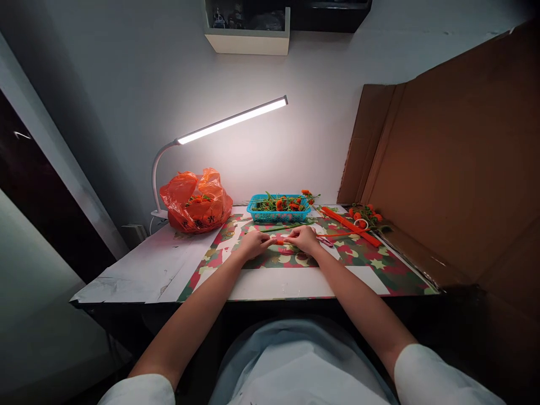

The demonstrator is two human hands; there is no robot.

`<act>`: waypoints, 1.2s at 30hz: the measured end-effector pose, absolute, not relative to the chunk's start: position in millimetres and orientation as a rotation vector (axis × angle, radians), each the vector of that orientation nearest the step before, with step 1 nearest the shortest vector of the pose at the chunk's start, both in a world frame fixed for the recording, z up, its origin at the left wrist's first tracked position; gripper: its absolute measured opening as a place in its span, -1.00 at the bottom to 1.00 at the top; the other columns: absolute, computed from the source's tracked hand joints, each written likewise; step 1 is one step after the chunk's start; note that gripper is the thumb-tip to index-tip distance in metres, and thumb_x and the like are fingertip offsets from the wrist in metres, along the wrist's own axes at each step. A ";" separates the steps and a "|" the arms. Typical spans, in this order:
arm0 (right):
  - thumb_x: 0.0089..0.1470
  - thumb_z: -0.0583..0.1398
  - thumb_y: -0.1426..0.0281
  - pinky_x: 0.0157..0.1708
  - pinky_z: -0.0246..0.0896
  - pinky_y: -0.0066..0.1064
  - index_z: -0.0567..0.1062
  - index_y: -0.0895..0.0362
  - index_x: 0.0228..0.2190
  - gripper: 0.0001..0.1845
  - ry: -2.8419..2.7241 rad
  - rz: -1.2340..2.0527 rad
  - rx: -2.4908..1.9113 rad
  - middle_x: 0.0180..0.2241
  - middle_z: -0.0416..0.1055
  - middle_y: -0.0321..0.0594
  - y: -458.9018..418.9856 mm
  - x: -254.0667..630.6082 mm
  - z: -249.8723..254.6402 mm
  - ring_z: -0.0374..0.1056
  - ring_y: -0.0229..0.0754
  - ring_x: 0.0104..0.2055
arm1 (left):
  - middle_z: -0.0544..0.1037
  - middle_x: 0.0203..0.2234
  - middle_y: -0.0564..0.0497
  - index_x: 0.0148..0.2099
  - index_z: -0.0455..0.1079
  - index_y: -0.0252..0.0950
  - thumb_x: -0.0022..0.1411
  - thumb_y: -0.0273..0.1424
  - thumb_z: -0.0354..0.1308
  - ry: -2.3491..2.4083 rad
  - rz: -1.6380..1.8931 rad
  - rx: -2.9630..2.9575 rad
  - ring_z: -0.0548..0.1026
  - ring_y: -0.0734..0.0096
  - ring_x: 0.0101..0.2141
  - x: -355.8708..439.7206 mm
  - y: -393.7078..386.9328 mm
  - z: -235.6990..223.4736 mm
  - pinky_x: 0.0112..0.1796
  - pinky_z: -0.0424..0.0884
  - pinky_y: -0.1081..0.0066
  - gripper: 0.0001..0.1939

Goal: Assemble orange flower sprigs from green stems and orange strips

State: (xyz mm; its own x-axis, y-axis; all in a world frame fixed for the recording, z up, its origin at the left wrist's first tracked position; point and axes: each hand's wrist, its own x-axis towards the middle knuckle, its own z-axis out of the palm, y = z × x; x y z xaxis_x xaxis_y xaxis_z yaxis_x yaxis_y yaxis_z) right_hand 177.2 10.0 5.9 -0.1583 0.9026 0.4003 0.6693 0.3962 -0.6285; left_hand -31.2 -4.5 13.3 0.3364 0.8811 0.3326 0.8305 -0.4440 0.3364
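Note:
Over the table, my left hand (254,244) and my right hand (304,239) pinch a short piece of orange pipe cleaner (280,242) between them, their fingertips close together. A thin orange length (335,234) runs from behind my right hand toward the right; whether it joins the held piece is unclear. Just beyond both hands lies a green stem (280,228). Partly hidden by my right hand, pink-handled scissors (325,242) rest on the patterned mat (253,260).
A blue basket (278,216) holds orange flowers with green stems. Left of it stands an orange plastic bag (196,202) under a lit lamp (232,121). On the right are a bundle of orange pipe cleaners (350,226), more orange flowers (365,215) and a tall cardboard sheet (447,157).

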 end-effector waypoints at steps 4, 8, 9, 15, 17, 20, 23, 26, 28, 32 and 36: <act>-0.10 0.33 0.19 -0.07 -0.04 -0.23 0.57 0.06 -0.62 -0.77 -1.899 0.317 -1.342 -0.57 0.52 -0.29 8.1 176.7 6.9 0.38 -0.21 -0.43 | 0.41 -0.70 -0.01 -0.56 0.41 -0.30 0.21 0.10 -0.15 1.613 0.681 2.433 0.20 0.45 -0.60 -29.2 -6.7 15.0 -0.53 -0.06 0.41 -0.36; -0.02 0.30 0.26 -0.13 -0.08 -0.28 0.56 0.08 -0.58 -0.80 -1.971 0.184 -1.287 -0.52 0.52 -0.29 7.3 178.1 9.0 0.37 -0.23 -0.41 | 0.44 -0.66 -0.04 -0.55 0.43 -0.29 0.22 0.08 -0.14 1.732 0.691 2.389 0.26 0.41 -0.57 -24.0 -9.4 17.6 -0.53 -0.06 0.41 -0.37; 0.01 0.28 0.28 -0.14 -0.09 -0.29 0.56 0.09 -0.57 -0.80 -1.983 0.157 -1.267 -0.50 0.53 -0.28 7.2 178.0 9.2 0.37 -0.23 -0.40 | 0.45 -0.65 -0.05 -0.54 0.44 -0.29 0.23 0.07 -0.14 1.780 0.704 2.365 0.28 0.39 -0.56 -23.1 -9.5 18.1 -0.52 -0.05 0.41 -0.38; 0.07 0.23 0.35 -0.16 -0.12 -0.29 0.57 0.10 -0.51 -0.83 -2.045 0.180 -1.160 -0.43 0.55 -0.23 5.6 173.2 6.0 0.38 -0.19 -0.33 | 0.46 -0.64 -0.06 -0.51 0.45 -0.25 0.24 0.02 -0.09 1.929 0.776 2.236 0.34 0.33 -0.54 -25.1 -8.6 18.5 -0.52 -0.04 0.41 -0.45; 0.08 0.22 0.37 -0.16 -0.11 -0.29 0.59 0.09 -0.49 -0.83 -2.068 0.196 -1.146 -0.41 0.56 -0.23 4.7 171.7 5.0 0.38 -0.19 -0.32 | 0.43 -0.68 -0.04 -0.53 0.43 -0.25 0.23 0.00 -0.07 1.932 0.780 2.218 0.32 0.33 -0.56 -26.7 -8.3 17.2 -0.52 -0.04 0.41 -0.48; 0.09 0.20 0.37 -0.16 -0.08 -0.29 0.60 0.08 -0.46 -0.83 -2.093 0.205 -1.131 -0.41 0.56 -0.21 2.8 170.4 4.6 0.38 -0.17 -0.33 | 0.39 -0.72 -0.03 -0.56 0.41 -0.25 0.22 -0.01 -0.05 1.917 0.813 2.221 0.30 0.33 -0.58 -28.4 -7.1 14.3 -0.52 -0.04 0.41 -0.48; 0.09 0.19 0.38 -0.15 -0.05 -0.30 0.61 0.08 -0.46 -0.81 -2.109 0.213 -1.112 -0.41 0.56 -0.21 0.4 169.9 5.0 0.38 -0.17 -0.31 | 0.41 -0.70 -0.04 -0.57 0.41 -0.25 0.21 0.01 -0.04 1.886 0.851 2.252 0.30 0.34 -0.57 -29.4 -5.6 11.1 -0.52 -0.06 0.41 -0.48; 0.10 0.18 0.38 -0.13 -0.02 -0.28 0.62 0.07 -0.47 -0.79 -2.122 0.237 -1.093 -0.42 0.56 -0.20 -1.5 169.7 5.4 0.39 -0.15 -0.30 | 0.41 -0.69 -0.04 -0.58 0.39 -0.26 0.19 0.03 -0.02 1.880 0.864 2.231 0.30 0.36 -0.58 -30.0 -4.1 8.6 -0.52 -0.05 0.41 -0.48; 0.09 0.19 0.39 -0.11 0.01 -0.27 0.62 0.07 -0.45 -0.81 -2.102 0.267 -1.075 -0.39 0.57 -0.19 -1.5 169.6 5.5 0.41 -0.13 -0.28 | 0.38 -0.74 0.00 -0.59 0.37 -0.26 0.19 0.03 -0.03 1.864 0.882 2.176 0.27 0.38 -0.62 -30.7 -2.6 7.3 -0.53 -0.04 0.42 -0.47; 0.07 0.21 0.39 -0.12 0.11 -0.29 0.63 0.06 -0.40 -0.84 -2.005 0.382 -1.008 -0.32 0.57 -0.16 2.6 168.7 4.9 0.44 -0.10 -0.22 | 0.27 -0.80 0.06 -0.62 0.31 -0.27 0.16 0.08 -0.04 1.759 0.979 2.032 0.21 0.44 -0.67 -32.4 2.6 4.6 -0.57 0.00 0.43 -0.43; 0.05 0.21 0.26 -0.25 0.21 -0.33 0.63 0.09 -0.41 -0.78 -1.879 0.512 -0.981 -0.39 0.56 -0.15 10.5 167.2 2.1 0.43 -0.13 -0.32 | 0.18 -0.79 0.11 -0.59 0.32 -0.30 0.08 0.18 -0.04 1.596 1.070 1.872 0.17 0.49 -0.67 -33.6 7.2 2.4 -0.60 0.05 0.47 -0.37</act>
State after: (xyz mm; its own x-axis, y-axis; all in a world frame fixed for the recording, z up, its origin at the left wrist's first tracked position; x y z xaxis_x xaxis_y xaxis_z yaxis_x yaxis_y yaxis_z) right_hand 167.2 10.5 2.1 -0.2539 0.8023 0.5402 0.4173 0.5947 -0.6872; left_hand -33.6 7.2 2.4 0.0269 0.9641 0.2640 0.6107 -0.2250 0.7593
